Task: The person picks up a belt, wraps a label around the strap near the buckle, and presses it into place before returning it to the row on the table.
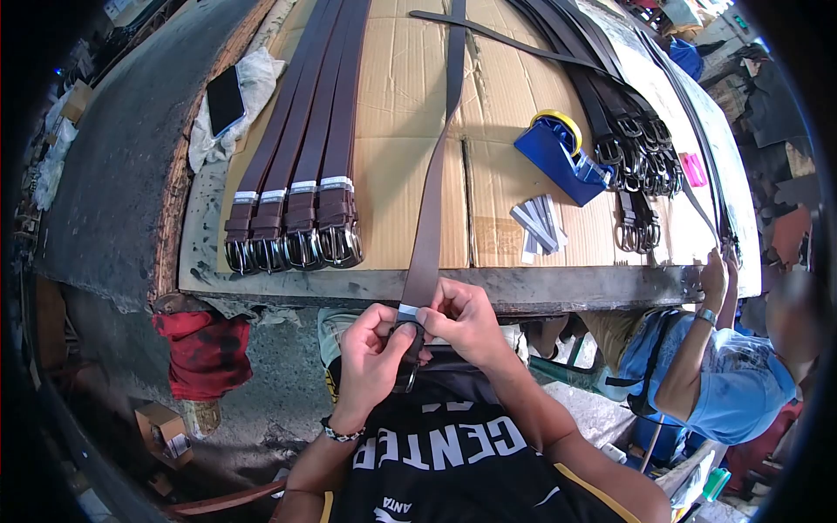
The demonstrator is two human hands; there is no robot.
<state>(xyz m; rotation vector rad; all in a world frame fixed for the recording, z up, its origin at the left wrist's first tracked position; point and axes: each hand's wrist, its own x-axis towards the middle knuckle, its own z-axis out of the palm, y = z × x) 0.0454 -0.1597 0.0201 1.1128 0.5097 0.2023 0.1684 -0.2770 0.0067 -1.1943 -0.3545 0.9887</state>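
A dark brown belt runs down the cardboard toward me, its buckle end hanging past the table's front edge. My left hand is closed on the belt near the buckle, thumb pressed on the strap. My right hand pinches the white paper label wrapped round the strap just above the buckle. Left of this belt lie several brown belts side by side, with white labels near their buckles. Loose white label strips are fanned out on the cardboard to the right.
A blue tape dispenser with yellow tape stands right of centre. Black belts with buckles are piled beyond it. A phone rests on a cloth at left. A co-worker in blue handles belts at the right edge.
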